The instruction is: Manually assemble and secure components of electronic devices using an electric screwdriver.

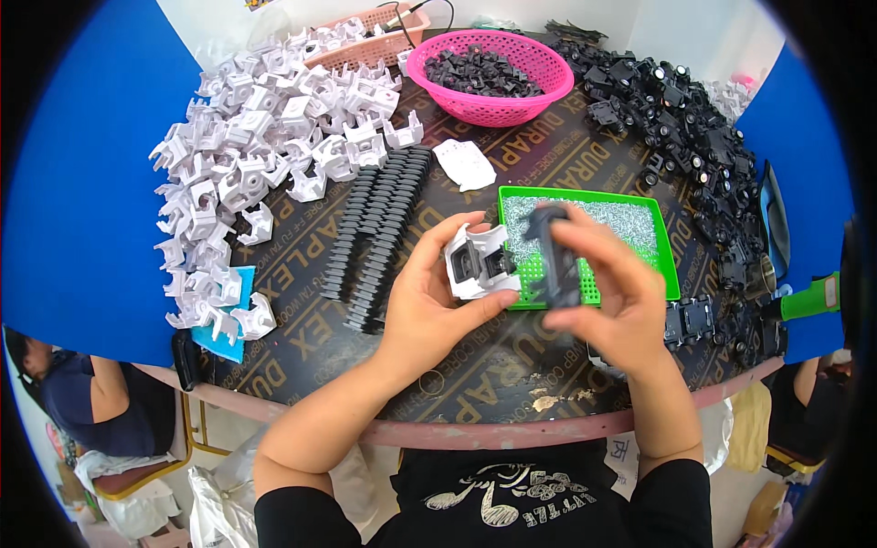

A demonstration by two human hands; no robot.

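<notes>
My left hand [422,301] grips a white plastic housing [473,289] that has black pieces fitted inside it. Just to its right, my right hand [623,297] pinches a long black plastic part [555,265], smeared by motion. The two pieces are close together but appear apart. Below and behind them lies a green tray [674,274] holding many small silvery screws [630,224]. My right hand covers part of the tray's near side.
White housings [265,128] are heaped at the left, beside rows of black parts [384,228]. A pink basket [484,111] of small black pieces stands at the back. Black wheeled chassis [676,119] pile up at the right, near a green-handled tool [811,299]. Blue partitions flank the table.
</notes>
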